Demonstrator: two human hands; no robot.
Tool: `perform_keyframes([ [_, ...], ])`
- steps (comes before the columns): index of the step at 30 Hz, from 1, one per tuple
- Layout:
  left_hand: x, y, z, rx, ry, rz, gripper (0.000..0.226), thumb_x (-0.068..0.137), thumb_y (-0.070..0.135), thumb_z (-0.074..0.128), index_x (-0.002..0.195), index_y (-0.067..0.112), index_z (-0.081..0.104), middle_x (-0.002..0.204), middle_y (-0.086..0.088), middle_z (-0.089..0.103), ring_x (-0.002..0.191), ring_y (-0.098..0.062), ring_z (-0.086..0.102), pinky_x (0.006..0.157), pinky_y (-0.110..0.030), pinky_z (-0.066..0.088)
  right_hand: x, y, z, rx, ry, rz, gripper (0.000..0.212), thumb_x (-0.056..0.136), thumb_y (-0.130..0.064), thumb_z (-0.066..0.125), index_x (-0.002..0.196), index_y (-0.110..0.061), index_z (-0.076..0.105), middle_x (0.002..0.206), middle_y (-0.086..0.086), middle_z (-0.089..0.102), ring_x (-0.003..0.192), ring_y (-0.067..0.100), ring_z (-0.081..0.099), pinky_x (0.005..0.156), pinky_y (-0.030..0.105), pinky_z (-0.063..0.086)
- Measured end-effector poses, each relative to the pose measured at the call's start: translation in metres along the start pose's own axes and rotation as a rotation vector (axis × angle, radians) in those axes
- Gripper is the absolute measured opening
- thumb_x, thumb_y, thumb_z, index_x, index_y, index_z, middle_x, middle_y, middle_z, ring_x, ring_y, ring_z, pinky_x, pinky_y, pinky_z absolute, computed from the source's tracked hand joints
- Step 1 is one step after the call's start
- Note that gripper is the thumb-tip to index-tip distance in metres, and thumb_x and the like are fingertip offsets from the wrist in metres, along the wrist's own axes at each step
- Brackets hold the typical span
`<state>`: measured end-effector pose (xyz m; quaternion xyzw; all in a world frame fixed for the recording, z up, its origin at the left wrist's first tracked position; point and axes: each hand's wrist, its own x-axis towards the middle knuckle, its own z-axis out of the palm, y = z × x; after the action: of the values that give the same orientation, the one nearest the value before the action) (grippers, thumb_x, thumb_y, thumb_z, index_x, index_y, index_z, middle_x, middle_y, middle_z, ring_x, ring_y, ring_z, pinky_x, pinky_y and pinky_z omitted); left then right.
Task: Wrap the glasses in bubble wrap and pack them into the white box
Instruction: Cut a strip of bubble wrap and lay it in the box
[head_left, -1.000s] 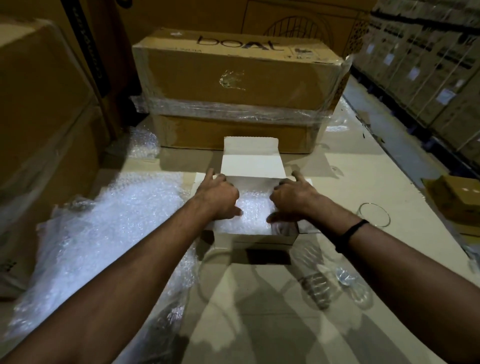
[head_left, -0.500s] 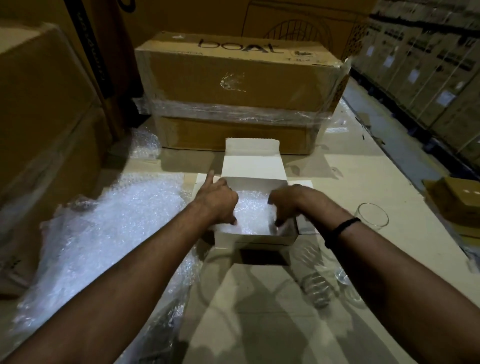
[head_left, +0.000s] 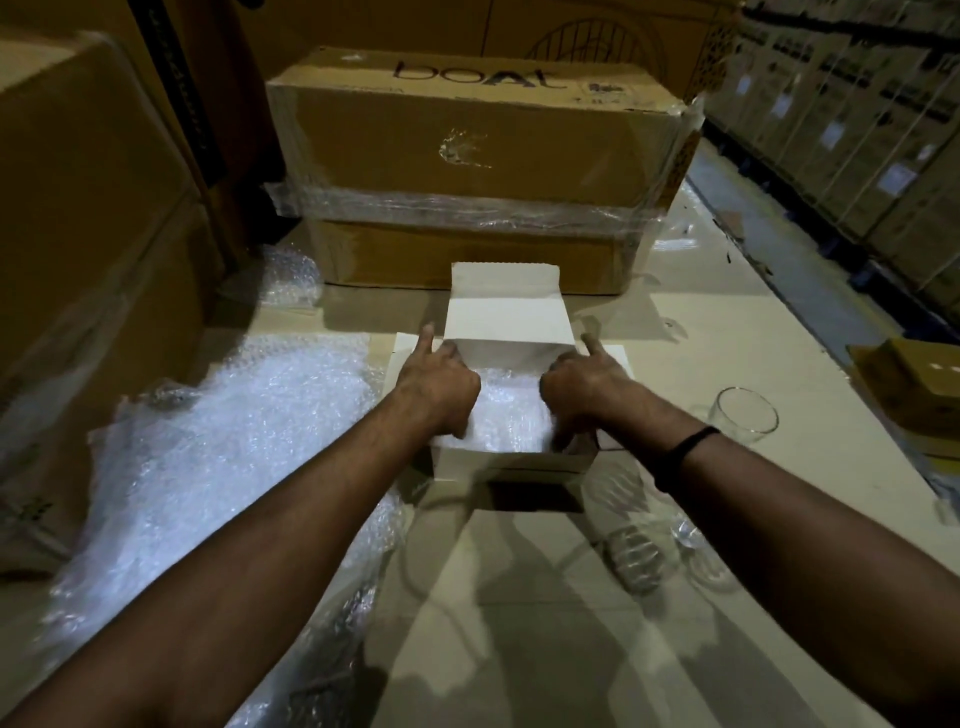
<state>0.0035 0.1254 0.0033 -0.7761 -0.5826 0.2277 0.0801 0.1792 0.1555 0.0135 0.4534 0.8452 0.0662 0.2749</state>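
The white box (head_left: 509, 460) stands open in the middle of the cardboard-covered table, its lid flap (head_left: 506, 317) tilted up at the back. A bubble-wrapped bundle (head_left: 511, 415) lies inside it. My left hand (head_left: 439, 387) grips the box's left side, with the index finger stretched along the left side flap and the thumb inside. My right hand (head_left: 582, 387) holds the right side the same way. An unwrapped clear glass (head_left: 745, 415) stands upright to the right of the box. Two more clear glasses (head_left: 636, 561) sit in front of the box, by my right forearm.
A large sheet of bubble wrap (head_left: 208, 447) covers the table's left side. A taped brown carton (head_left: 483, 156) stands right behind the box, and big cartons (head_left: 88, 208) wall off the left. A small brown box (head_left: 914, 395) sits at the right edge, an aisle beyond it.
My hands have moved from pressing on the bundle out to the box's sides, index fingers now pointing along the side flaps. The lid flap has tilted forward. The upright glass came into view.
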Motion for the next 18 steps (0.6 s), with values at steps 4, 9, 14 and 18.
perform_keyframes([
  [4,-0.001,0.014,0.005,0.065,-0.109,-0.004,0.033,0.089,0.037,0.064,0.116,0.018,0.065,0.153,-0.021,0.035,0.149,-0.035,0.012,0.114,-0.061,-0.010,-0.006,-0.007,0.011,-0.065,-0.061,0.015,0.037,0.084,-0.034,0.068,0.115,-0.014,0.063,0.140,0.012,0.053,0.146,0.034,0.020,0.112,0.067,-0.009],
  [9,-0.003,0.006,0.008,-0.071,-0.058,-0.009,0.038,0.090,0.045,0.061,0.117,0.019,0.066,0.153,-0.014,0.038,0.148,-0.026,0.019,0.115,-0.059,-0.008,-0.012,-0.004,0.010,0.031,-0.046,0.030,0.040,0.087,-0.045,0.063,0.113,-0.015,0.064,0.138,0.007,0.053,0.145,0.029,0.021,0.113,0.065,-0.007],
  [14,-0.048,-0.013,0.023,-0.445,0.309,-0.091,0.040,0.092,0.060,0.047,0.104,0.033,0.074,0.150,0.009,0.044,0.144,-0.015,0.026,0.115,-0.049,0.003,-0.056,-0.007,0.017,0.527,0.262,0.274,0.056,0.092,-0.063,0.043,0.138,-0.032,0.049,0.158,0.009,0.025,0.146,0.029,0.018,0.117,0.053,0.014],
  [18,-0.084,0.002,0.058,-0.461,0.402,-0.069,0.047,0.076,0.066,0.050,0.094,0.033,0.077,0.146,-0.002,0.050,0.139,-0.024,0.039,0.110,-0.046,0.014,-0.079,-0.043,0.046,0.722,0.291,0.373,0.060,0.090,-0.066,0.044,0.142,-0.036,0.044,0.158,0.019,0.016,0.147,0.034,0.011,0.116,0.048,0.022],
])
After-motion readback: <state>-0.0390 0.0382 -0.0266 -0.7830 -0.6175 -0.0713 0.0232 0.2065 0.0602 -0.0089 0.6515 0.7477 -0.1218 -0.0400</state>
